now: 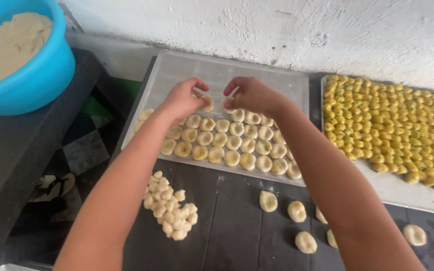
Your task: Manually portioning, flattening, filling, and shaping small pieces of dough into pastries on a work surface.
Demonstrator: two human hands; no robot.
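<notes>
overhead, looking down on two bare arms reaching forward over a dark work surface (237, 211). left hand (183, 100) with fingers pinched together on a small pale round dough piece (208, 104), right hand (251, 94) likewise pinched on another pale dough piece (228, 105), both held just above the far row on a flat grey metal tray (217, 70). rows of pale dimpled dough rounds (227, 143) filling the tray's near half, just below both hands; far half bare. judged as the placing stage, each piece being set at the row's end; next move calls for gentle lowering and a soft release without squashing. nearer the body, a heap of small cut dough lumps (171, 213) under the left forearm, loose shaped rounds (297, 212) under the right. beyond the right hand, a tray of yellow glazed pastries (393, 125), cut off by the frame. beyond the left, a blue plastic bowl of dough (31, 65), partly out of view. held pieces mostly hidden by fingers.
</notes>
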